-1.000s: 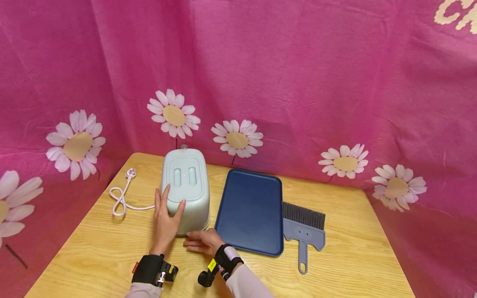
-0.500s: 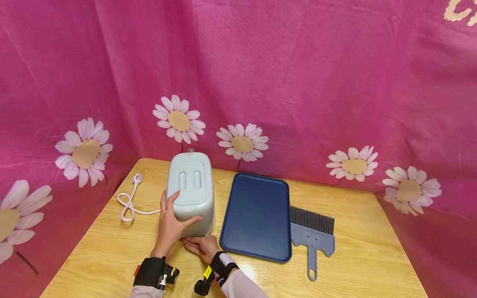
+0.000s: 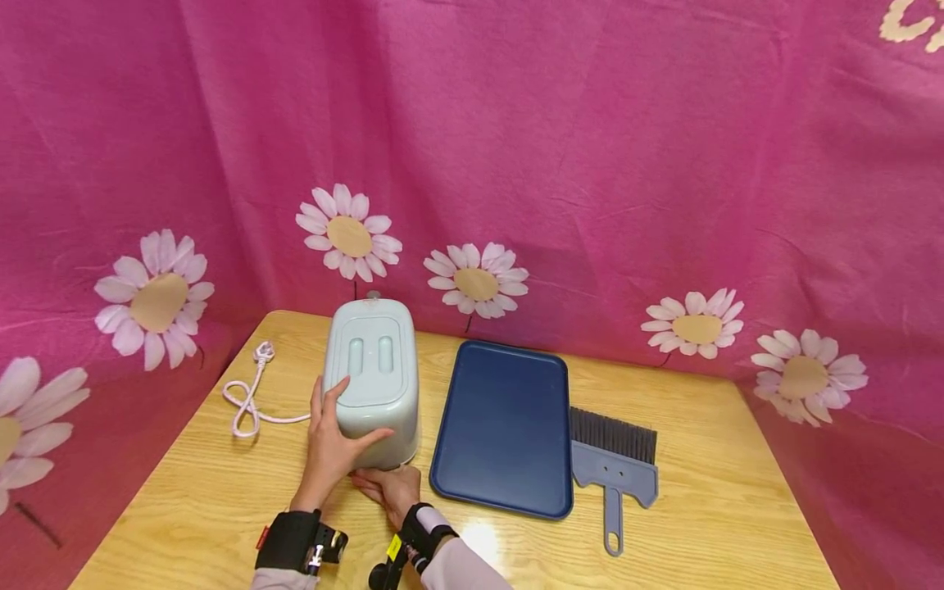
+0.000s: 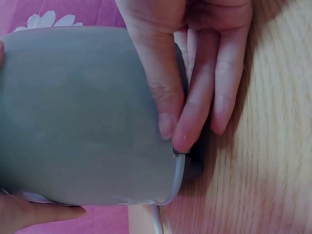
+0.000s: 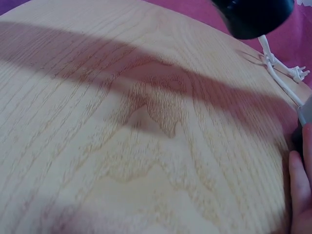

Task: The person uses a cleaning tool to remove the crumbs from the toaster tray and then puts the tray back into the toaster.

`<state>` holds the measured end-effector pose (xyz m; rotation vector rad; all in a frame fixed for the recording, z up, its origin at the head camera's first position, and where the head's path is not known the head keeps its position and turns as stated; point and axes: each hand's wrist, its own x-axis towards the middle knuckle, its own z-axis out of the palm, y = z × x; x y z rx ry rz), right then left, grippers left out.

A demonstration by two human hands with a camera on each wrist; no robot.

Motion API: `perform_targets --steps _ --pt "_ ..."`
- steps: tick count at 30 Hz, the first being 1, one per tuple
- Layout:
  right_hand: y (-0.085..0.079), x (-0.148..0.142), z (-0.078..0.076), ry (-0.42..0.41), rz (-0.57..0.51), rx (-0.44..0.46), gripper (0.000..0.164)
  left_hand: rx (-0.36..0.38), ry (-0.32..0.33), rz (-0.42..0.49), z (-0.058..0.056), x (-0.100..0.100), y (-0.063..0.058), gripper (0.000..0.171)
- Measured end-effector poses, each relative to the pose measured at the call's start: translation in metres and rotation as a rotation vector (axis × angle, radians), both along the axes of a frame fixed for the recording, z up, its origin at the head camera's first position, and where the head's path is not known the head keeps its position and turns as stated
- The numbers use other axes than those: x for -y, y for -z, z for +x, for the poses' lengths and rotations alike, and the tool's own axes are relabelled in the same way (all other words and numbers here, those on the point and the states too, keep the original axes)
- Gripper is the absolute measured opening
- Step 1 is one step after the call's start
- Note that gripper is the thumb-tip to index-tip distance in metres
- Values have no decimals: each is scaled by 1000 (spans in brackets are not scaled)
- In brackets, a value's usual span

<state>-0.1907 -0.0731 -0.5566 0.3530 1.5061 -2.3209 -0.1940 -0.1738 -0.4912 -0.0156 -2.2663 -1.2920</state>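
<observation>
A pale mint toaster (image 3: pixel 369 426) stands on the left of the wooden table, its lid (image 3: pixel 369 369) marked by two long grooves. My left hand (image 3: pixel 329 451) holds its near left corner, thumb across the near end and fingers along the left side. Low at the near end, my right hand (image 3: pixel 398 489) reaches in from the right. In the left wrist view, the right thumb (image 4: pixel 168 114) and a fingertip pinch the toaster's bottom edge, beside a small dark gap. Whether a separate part lies between them, I cannot tell.
A white power cord (image 3: pixel 245 410) with its plug curls left of the toaster. On the right lie a dark blue tray (image 3: pixel 501 430) and a grey-blue brush (image 3: pixel 614 467) with dark bristles. A pink curtain (image 3: pixel 590 164) with daisies hangs behind the table (image 3: pixel 708 492).
The left hand's thumb has come down onto the toaster's near end. The right hand has turned and tucked closer under the toaster's near bottom edge. The head view has shifted slightly.
</observation>
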Motion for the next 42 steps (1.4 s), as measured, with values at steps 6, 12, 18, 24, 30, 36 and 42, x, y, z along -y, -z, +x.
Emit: perform_targets --steps 6,12,18,24,30,36,42 --pt "-3 1 0 2 28 44 20 0 1 -11 2 1 0 92" --pt "-4 -2 1 -12 67 90 17 8 -1 -17 4 0 2 92" --pt "-5 -3 4 -2 86 97 15 28 -2 -10 4 -2 2 91" --pt "-9 -1 5 54 134 97 16 51 6 0 2 -3 0 91" --pt "-10 3 6 53 95 126 15 42 0 6 -3 0 -3 90" --pt "-9 -2 4 -78 -24 109 23 8 3 2 -6 4 -3 91" --pt "-7 -6 8 -117 -46 113 25 56 9 9 -6 4 -4 91"
